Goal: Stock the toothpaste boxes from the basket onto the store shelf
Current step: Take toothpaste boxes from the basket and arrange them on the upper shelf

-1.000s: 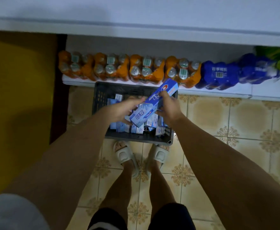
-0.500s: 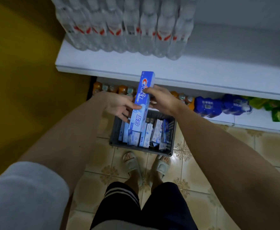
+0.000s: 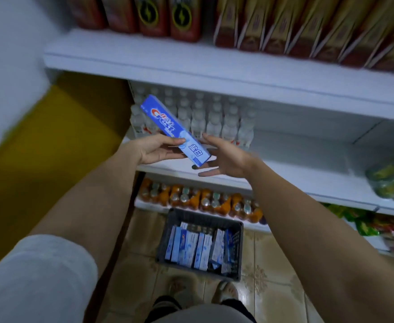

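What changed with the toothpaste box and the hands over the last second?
The toothpaste box has been lifted out of the basket to the level of the white shelf holding the water bottles. Both hands held it before; now the left hand grips it, while the right hand has opened, fingers spread beside its lower end. The basket stays on the floor with its remaining boxes.

White store shelving (image 3: 249, 73), three boards visible. Top board: dark red packs with a yellow lightning mark (image 3: 144, 17) left, red-and-gold cartons (image 3: 308, 26) right. Middle board (image 3: 296, 178): clear water bottles with white caps (image 3: 203, 117) at back left, green-yellow bag (image 3: 392, 180) far right. Bottom board: orange drink bottles (image 3: 200, 201). Beige patterned tile floor (image 3: 273, 287): dark grey plastic basket (image 3: 168, 234) holding upright blue-and-white toothpaste boxes (image 3: 191, 250).
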Demonstrator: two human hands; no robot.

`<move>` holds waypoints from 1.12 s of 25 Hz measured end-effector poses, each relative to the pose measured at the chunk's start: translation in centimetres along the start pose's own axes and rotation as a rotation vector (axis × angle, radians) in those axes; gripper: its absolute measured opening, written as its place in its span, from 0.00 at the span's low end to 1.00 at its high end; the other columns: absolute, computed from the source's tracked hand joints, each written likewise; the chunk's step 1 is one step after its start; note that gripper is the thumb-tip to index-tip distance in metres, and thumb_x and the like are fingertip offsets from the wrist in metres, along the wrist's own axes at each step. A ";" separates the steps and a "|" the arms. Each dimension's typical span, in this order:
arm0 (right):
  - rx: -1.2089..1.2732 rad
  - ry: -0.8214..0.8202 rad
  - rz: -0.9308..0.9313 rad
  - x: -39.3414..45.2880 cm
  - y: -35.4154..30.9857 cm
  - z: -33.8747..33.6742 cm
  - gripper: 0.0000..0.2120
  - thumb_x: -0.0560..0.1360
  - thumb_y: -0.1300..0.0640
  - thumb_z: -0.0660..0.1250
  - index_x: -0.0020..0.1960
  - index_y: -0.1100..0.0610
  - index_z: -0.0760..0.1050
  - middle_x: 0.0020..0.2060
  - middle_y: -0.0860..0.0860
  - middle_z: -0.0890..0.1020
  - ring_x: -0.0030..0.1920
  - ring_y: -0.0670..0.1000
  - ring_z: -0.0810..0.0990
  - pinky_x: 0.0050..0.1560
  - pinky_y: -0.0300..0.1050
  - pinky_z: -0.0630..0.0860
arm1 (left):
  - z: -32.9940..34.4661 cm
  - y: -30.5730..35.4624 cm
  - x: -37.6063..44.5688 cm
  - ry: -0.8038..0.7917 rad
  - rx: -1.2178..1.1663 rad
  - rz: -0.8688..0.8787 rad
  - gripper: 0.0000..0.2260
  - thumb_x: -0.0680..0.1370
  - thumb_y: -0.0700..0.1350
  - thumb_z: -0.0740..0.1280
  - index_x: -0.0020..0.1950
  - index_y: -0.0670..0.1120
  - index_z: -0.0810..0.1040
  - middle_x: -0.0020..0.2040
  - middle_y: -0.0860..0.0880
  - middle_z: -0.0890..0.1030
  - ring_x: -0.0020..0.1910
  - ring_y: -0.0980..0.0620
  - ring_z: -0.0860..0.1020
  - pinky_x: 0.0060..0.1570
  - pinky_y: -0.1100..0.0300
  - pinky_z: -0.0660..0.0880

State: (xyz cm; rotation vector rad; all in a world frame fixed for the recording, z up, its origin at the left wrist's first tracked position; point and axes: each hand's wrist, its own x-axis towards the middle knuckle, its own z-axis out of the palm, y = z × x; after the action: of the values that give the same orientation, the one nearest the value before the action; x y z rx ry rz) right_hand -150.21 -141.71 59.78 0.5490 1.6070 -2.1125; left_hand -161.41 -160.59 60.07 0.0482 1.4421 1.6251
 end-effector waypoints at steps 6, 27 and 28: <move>0.046 0.067 -0.324 -2.0 -7.4 4.2 0.14 0.78 0.59 0.68 0.63 0.58 0.77 0.55 0.56 0.81 0.45 0.56 0.84 0.44 0.44 0.81 | -1.0 7.7 -4.9 0.062 -0.071 0.258 0.14 0.76 0.37 0.68 0.61 0.37 0.75 0.58 0.39 0.81 0.53 0.45 0.83 0.46 0.56 0.82; -0.342 0.065 -0.875 -16.2 -35.3 12.5 0.12 0.76 0.58 0.71 0.57 0.61 0.80 0.52 0.59 0.84 0.45 0.52 0.84 0.41 0.42 0.82 | 1.5 34.0 -25.5 0.352 0.181 0.909 0.23 0.73 0.34 0.72 0.66 0.48 0.73 0.60 0.39 0.79 0.55 0.45 0.83 0.44 0.56 0.82; -0.356 0.069 -0.888 -16.5 -36.2 13.0 0.12 0.75 0.58 0.72 0.57 0.61 0.79 0.53 0.59 0.83 0.45 0.53 0.84 0.41 0.43 0.82 | 1.5 35.0 -25.7 0.354 0.195 0.915 0.23 0.73 0.35 0.72 0.66 0.48 0.74 0.61 0.39 0.78 0.56 0.44 0.82 0.45 0.55 0.82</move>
State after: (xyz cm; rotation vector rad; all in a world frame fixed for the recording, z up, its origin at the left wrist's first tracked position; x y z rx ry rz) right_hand -157.30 -144.10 101.01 -0.2843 2.5082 -2.2532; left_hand -166.73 -171.59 101.75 0.6409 2.0131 2.2796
